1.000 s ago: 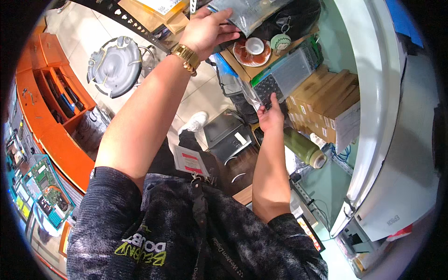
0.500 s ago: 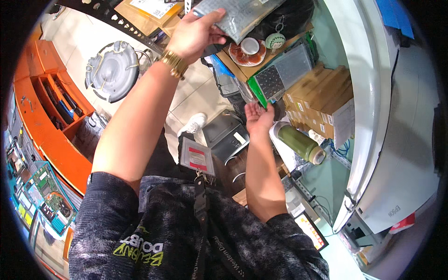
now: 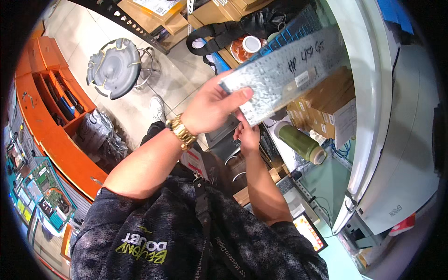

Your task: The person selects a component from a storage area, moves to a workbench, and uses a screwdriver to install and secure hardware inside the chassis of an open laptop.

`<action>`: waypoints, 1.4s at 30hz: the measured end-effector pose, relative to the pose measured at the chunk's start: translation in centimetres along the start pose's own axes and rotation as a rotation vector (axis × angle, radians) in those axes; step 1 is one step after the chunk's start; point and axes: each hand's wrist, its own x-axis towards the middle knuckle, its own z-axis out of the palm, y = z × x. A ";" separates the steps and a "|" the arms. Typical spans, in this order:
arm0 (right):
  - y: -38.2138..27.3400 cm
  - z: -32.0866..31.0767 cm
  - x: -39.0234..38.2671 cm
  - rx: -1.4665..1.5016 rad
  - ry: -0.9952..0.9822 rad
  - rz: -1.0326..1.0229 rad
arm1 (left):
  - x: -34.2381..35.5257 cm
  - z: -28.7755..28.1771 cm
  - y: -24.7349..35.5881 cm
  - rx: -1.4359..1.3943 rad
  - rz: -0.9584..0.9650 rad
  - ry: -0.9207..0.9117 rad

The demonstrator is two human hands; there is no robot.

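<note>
My left hand (image 3: pixel 212 107), with a gold watch on the wrist, is closed on one end of a flat bubble-wrapped package (image 3: pixel 275 77). Its thumb lies on top of the silvery wrap, which carries dark handwriting and a small white label. Just below the package's near corner is my right hand (image 3: pixel 248 139), its fingers curled and partly hidden by the package; whether it grips the corner does not show. Behind the package's far edge a dark keyboard-like panel with blue lines (image 3: pixel 298 29) shows in part.
Brown cardboard boxes (image 3: pixel 317 105) and a green bottle (image 3: pixel 301 142) stand to the right. A white lid-like disc (image 3: pixel 252 44) lies on the shelf beyond, near a black strap (image 3: pixel 212 39). Left are a grey stool (image 3: pixel 114 67) and an orange workbench (image 3: pixel 60 144). A white printer-like machine (image 3: pixel 396 154) fills the far right.
My left hand has brought the wrapped package down and nearer, across the shelf items. My right hand has gone from an open palm to curled fingers. The stacked panels are now largely covered.
</note>
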 end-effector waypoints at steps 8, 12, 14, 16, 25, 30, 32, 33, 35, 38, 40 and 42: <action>3.5 -2.8 -1.6 -0.094 -0.141 0.019 | 8.2 1.6 -10.4 0.052 -0.302 0.049; 4.6 -4.6 -2.0 -0.202 -0.149 0.078 | 10.4 1.4 -13.2 0.085 -0.380 0.187; 4.8 -5.2 -2.5 -0.316 -0.106 0.116 | 10.9 1.6 -14.0 0.111 -0.509 0.295; 5.4 -6.2 -2.7 -0.357 -0.100 0.109 | 11.2 2.2 -15.0 0.064 -0.471 0.326; 7.4 -10.0 -2.4 -0.521 -0.187 0.198 | 13.9 3.5 -12.5 0.817 -0.559 0.186; 7.2 -16.0 -2.1 -0.806 -0.318 0.166 | 8.4 -1.2 -12.9 1.341 -0.575 -0.261; 5.9 -16.7 -3.7 -0.742 -0.338 0.292 | 2.4 -6.9 -14.6 1.502 -0.362 -0.426; 4.6 -16.3 -4.1 -0.942 -0.394 0.205 | -2.5 -8.4 -12.1 1.545 -0.455 -0.296; 2.8 -17.8 -4.5 -1.235 -0.565 0.033 | -9.9 -10.7 -7.6 1.567 -0.796 -0.192; 3.3 -18.8 -6.4 -1.370 -0.729 0.072 | -23.6 -15.8 -4.5 1.683 -0.963 -0.057; 1.9 -15.2 -7.4 -1.370 -0.707 0.153 | -32.1 -17.1 -2.5 1.578 -1.059 0.125; 0.4 -12.0 -8.0 -1.395 -0.707 0.177 | -39.0 -15.8 -1.1 1.275 -1.269 0.333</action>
